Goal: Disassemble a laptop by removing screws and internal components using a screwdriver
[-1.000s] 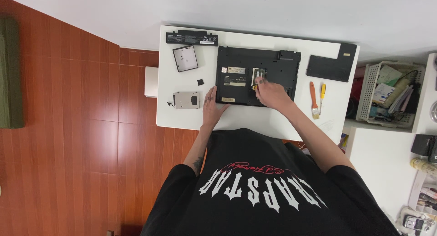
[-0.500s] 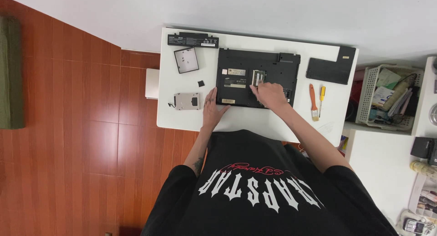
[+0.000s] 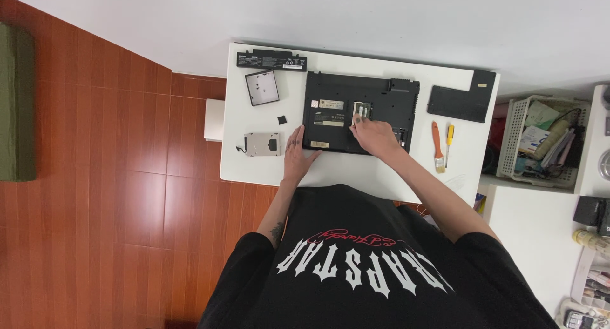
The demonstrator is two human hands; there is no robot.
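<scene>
The fingers [image 3: 358,120] of the right hand [image 3: 375,137] are drawn close together, their tips pressed down into the open bay on the underside of the black laptop [image 3: 359,113], on a small greenish module [image 3: 361,110] there; whether they pinch it or only touch it cannot be told at this size. The left hand [image 3: 297,155] lies flat with its fingers [image 3: 296,137] spread apart, holding nothing, braced on the white table [image 3: 356,170] against the laptop's near left corner.

The laptop lies upside down in the middle of the table. Just left of the left hand sits a silver hard drive [image 3: 262,144], and beyond it a small black piece [image 3: 282,119] and a square black cover plate [image 3: 262,87]. A long black battery [image 3: 271,60] lies along the far edge. To the right of the laptop rests a larger black cover panel [image 3: 460,100], and nearer, side by side, an orange-handled brush [image 3: 438,146] and a yellow-handled screwdriver [image 3: 448,142]. A white basket [image 3: 540,145] of odds and ends stands beyond the table's right end.
</scene>
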